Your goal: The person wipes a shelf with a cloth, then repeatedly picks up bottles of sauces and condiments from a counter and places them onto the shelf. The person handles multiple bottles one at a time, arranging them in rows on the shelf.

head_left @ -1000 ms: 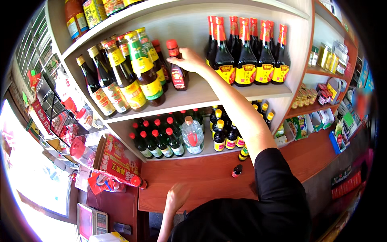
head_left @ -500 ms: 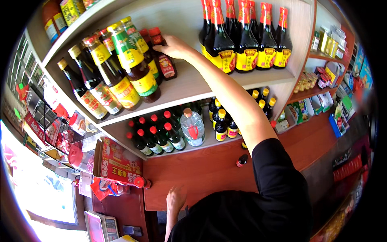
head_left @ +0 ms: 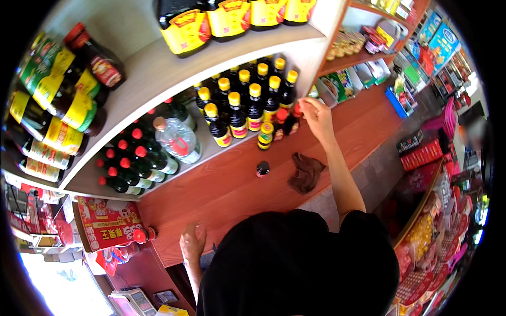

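My right hand (head_left: 318,118) reaches over the front of the lower shelf, fingers pressed together around the red cap of a small dark bottle (head_left: 291,125). Another red-capped bottle (head_left: 280,117) and a small yellow-capped jar (head_left: 265,136) stand just left of it. Behind them are rows of dark bottles with yellow caps (head_left: 254,108). My left hand (head_left: 193,242) hovers near the front edge of the red-brown counter (head_left: 211,203), slightly blurred, with nothing in it and its fingers apart. A small dark jar (head_left: 262,168) and a crumpled brown cloth (head_left: 307,173) lie on the counter.
The upper shelf (head_left: 142,58) holds large yellow-labelled bottles (head_left: 184,29). Green red-capped bottles (head_left: 142,158) and a clear plastic jug (head_left: 178,139) fill the lower left. A red carton (head_left: 108,221) and a red-lidded jar (head_left: 145,234) stand at left; a blue box (head_left: 396,102) at right.
My right hand has left the red-capped bottle on the upper shelf and come down right to the small bottles. The view has swung right, bringing the brown cloth into sight.
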A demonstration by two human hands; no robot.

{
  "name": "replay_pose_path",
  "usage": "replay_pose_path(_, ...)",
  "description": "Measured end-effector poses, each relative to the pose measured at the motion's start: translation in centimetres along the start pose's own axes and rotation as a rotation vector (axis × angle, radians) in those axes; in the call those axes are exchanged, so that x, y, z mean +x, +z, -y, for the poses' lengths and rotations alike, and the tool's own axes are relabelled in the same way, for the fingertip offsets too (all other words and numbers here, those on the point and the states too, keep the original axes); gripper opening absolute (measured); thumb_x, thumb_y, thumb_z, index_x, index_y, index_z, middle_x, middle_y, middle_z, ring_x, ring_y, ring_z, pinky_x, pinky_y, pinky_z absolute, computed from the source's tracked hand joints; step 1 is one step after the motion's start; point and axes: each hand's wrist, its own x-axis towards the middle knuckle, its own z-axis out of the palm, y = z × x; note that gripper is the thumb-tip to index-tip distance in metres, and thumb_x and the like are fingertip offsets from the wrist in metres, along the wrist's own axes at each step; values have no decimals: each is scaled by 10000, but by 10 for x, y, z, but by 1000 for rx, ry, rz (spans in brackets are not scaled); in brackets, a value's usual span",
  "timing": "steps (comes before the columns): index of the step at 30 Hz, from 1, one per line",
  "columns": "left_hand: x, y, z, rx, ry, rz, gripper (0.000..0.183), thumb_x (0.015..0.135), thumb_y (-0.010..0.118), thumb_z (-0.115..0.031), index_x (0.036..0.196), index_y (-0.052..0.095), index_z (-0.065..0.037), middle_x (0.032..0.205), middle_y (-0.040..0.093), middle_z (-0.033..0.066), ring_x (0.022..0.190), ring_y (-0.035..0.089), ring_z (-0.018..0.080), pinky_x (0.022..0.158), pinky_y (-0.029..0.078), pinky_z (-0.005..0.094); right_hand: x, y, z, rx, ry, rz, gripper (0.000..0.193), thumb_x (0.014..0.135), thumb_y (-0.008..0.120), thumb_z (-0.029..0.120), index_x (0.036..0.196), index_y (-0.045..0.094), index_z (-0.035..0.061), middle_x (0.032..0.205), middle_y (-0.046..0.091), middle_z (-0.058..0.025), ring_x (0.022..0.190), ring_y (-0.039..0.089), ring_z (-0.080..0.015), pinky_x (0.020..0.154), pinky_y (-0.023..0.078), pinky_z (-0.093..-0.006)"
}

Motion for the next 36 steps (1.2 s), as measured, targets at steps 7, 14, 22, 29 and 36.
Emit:
replay_pose_path(7,39,9,-42,80,119,49,306,800,709,-152,1080,643,-45,1003,661,172,940,627,374,803,507,456,-15,-42,-161,-409,-7,238,762,770,782,313,1409,433,87,1356,497,-214,1264,478,-349,982,455,-423)
replay_pose_path(14,82,33,-119,43,277,96,311,791,710,-139,1080,641,-47,987,653,175,916,617,386,788,506,453,27,-3,-182,-120,-23,414,628,766,780,270,1292,533,33,1238,584,-192,1161,550,-346,973,438,-410)
replay_pose_path(22,58,22,-106,69,74,64,306,798,715,-183,1068,647,-54,982,645,173,947,616,377,830,503,451,3,-35,-111,-531,73,289,380,802,740,338,1051,640,68,862,685,-155,824,655,-362,729,514,-416)
replay_pose_path(29,56,-63,-70,317,152,-295,314,734,751,-126,1020,661,-30,1172,583,185,1117,528,390,996,420,471,18,-56,76,217,-314,206,333,819,735,3,1114,588,-41,972,663,-83,860,642,-126,728,556,-278)
replay_pose_path(36,107,-153,-164,384,394,-729,405,732,747,-44,1124,646,-51,1300,520,146,1254,464,379,1010,414,477,70,62,264,541,-902,205,386,822,783,216,1087,604,0,855,669,-112,641,615,-153,612,507,-305)
